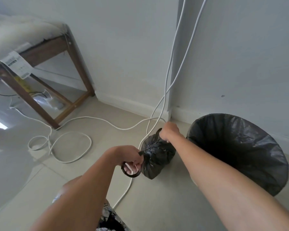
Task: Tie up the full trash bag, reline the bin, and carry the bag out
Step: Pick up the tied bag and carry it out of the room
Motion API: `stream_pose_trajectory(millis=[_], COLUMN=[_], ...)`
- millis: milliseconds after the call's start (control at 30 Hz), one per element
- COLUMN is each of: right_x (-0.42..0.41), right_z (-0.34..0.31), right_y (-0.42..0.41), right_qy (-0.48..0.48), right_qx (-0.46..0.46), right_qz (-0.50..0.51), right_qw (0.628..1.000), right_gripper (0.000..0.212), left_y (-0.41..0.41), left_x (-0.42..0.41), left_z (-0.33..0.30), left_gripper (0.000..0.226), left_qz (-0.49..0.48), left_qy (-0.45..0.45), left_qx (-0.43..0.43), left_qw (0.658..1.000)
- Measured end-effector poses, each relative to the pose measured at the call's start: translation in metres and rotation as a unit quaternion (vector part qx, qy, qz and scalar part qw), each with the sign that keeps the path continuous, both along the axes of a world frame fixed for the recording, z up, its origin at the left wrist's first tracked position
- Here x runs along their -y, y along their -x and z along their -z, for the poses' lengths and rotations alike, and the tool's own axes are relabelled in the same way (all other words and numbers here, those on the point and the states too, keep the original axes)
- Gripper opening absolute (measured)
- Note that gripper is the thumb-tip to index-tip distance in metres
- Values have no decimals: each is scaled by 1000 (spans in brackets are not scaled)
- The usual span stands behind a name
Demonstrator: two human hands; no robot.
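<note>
A small full black trash bag (155, 157) sits on the tiled floor, its neck gathered. My left hand (132, 158) grips one handle loop of the bag, pulled out to the near left. My right hand (169, 131) holds the other handle at the bag's far top. Both handles are drawn apart across the bag's mouth. To the right stands the bin (237, 150), lined with a black bag folded over its rim, its inside dark.
White cables (70, 145) coil on the floor at left, and one cable runs under the bag. Two more hang down the wall corner. A wooden stool (45, 52) with a fluffy white seat stands at back left. The white wall lies just behind the bin.
</note>
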State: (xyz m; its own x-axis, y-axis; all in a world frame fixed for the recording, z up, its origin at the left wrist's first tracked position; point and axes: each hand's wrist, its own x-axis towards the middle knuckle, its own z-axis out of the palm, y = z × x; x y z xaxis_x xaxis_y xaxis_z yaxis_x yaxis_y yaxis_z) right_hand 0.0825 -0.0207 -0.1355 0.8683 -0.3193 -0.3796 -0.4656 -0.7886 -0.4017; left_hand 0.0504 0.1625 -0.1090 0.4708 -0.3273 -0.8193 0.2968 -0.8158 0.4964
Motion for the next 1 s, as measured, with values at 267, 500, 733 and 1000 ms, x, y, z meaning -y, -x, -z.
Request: stream_pose_trajectory(millis=[267, 500, 733, 1000], right_x=[14, 22, 13, 15], right_z=[-43, -73, -136, -290], right_y=[-10, 9, 61, 109], right_qy=[-71, -157, -258, -350], right_qx=[24, 73, 44, 0], right_qz=[20, 63, 193, 265], right_qw=[997, 983, 946, 899], right_gripper=[13, 23, 19, 60], left_y=[-35, -34, 16, 61], left_x=[-21, 4, 4, -4], left_z=[-31, -61, -130, -275], left_gripper=[13, 16, 17, 15], left_qz=[-112, -113, -161, -252], left_qy=[42, 67, 21, 31], left_qx=[33, -12, -21, 0], left_qw=[992, 991, 987, 967])
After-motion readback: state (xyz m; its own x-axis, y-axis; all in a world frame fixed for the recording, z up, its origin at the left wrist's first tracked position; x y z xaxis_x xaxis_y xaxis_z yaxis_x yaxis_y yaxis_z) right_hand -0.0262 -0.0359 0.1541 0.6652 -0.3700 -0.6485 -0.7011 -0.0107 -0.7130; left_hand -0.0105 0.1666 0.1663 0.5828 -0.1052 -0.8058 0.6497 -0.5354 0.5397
